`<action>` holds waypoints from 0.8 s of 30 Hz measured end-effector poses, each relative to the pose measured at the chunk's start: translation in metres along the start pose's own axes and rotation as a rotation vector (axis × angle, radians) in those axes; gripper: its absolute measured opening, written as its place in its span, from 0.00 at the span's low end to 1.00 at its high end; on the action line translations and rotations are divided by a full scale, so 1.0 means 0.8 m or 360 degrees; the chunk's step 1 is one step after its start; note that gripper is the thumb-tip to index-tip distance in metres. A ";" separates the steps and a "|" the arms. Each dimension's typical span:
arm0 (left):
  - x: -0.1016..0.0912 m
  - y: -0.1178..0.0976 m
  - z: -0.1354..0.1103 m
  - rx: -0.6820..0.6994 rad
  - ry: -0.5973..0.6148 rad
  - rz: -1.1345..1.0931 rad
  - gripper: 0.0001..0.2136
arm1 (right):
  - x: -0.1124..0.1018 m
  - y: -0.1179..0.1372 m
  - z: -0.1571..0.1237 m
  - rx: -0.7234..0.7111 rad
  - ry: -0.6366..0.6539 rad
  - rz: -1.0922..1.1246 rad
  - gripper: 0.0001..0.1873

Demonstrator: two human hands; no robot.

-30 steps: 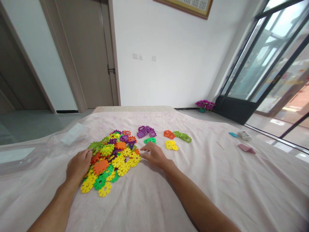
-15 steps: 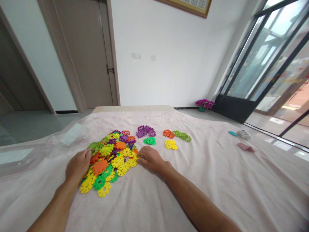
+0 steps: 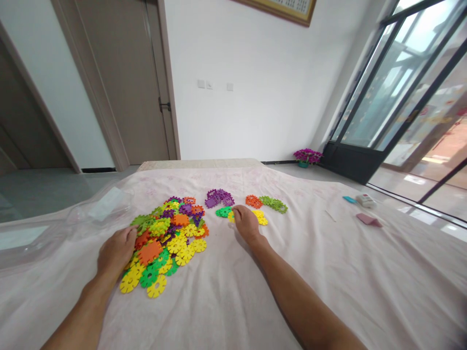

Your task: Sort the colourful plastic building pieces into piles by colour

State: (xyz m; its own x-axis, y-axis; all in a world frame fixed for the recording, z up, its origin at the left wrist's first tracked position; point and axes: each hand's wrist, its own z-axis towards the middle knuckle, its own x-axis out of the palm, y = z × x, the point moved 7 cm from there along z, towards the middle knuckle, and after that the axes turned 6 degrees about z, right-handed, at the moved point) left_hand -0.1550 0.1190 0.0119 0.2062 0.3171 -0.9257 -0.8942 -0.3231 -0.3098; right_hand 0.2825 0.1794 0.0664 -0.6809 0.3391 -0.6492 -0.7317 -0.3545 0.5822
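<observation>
Right hand (image 3: pixel 247 223) masks most of the yellow piece (image 3: pixel 231 218) pinched in its fingertips, plus the left end of the yellow cluster (image 3: pixel 260 218). Left hand (image 3: pixel 116 248) hides the pile's (image 3: pixel 180 220) left edge; can't tell if it grips. Forearms (image 3: pixel 295 287) cropped at bottom. Wall frame (image 3: pixel 304 22) cropped at top, characters too small to read.

The left hand (image 3: pixel 116 250) touches the left side of the pile (image 3: pixel 176 244); right of it, the right hand (image 3: pixel 246 224) holds a yellow piece (image 3: pixel 231 217).
</observation>
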 end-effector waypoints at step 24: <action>-0.004 -0.005 -0.004 0.0018 -0.0009 -0.0022 0.27 | 0.045 0.107 -0.057 -0.0948 0.0606 0.0226 0.14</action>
State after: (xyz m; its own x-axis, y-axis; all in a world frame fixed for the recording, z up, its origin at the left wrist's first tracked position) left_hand -0.1507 0.1169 0.0157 0.2166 0.3263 -0.9201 -0.8958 -0.3083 -0.3202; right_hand 0.1968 0.1211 0.0709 -0.6301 -0.0344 -0.7758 -0.4209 -0.8244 0.3784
